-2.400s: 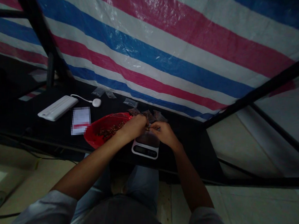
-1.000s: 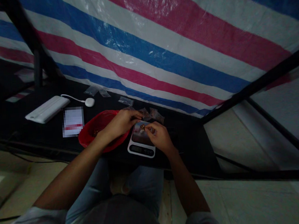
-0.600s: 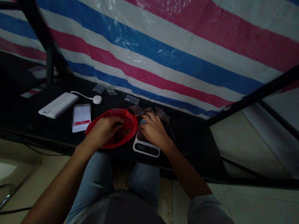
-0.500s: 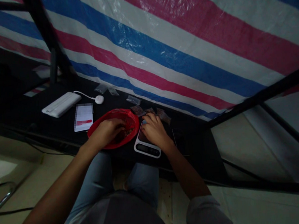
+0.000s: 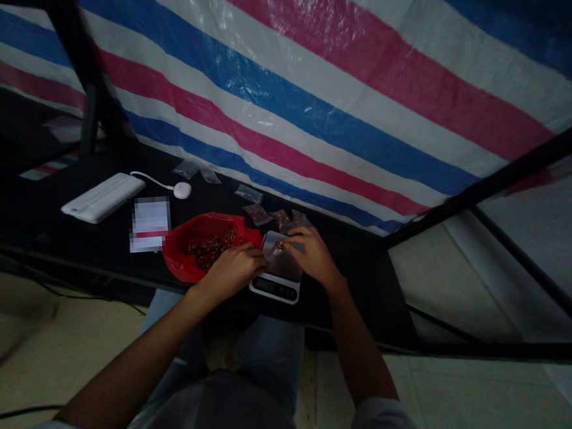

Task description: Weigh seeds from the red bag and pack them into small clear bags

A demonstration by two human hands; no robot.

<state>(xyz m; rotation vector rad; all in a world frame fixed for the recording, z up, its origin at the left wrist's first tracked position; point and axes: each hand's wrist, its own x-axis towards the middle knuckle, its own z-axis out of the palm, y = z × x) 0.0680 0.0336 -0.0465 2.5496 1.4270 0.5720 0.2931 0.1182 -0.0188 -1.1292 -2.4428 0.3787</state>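
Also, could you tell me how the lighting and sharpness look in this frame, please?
Head view: the black table is underexposed, and the left hand and right hand lose finger detail over the scale; the striped tarp is far brighter, with glare flecks; lines splay toward the edges, wide-lens distortion; a pixelated patch covers the paper by the red bowl.

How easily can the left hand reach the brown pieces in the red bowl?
Probably yes, easily: the left hand sits beside the red bowl, the brown pieces lie uncovered, and nothing stands between them.
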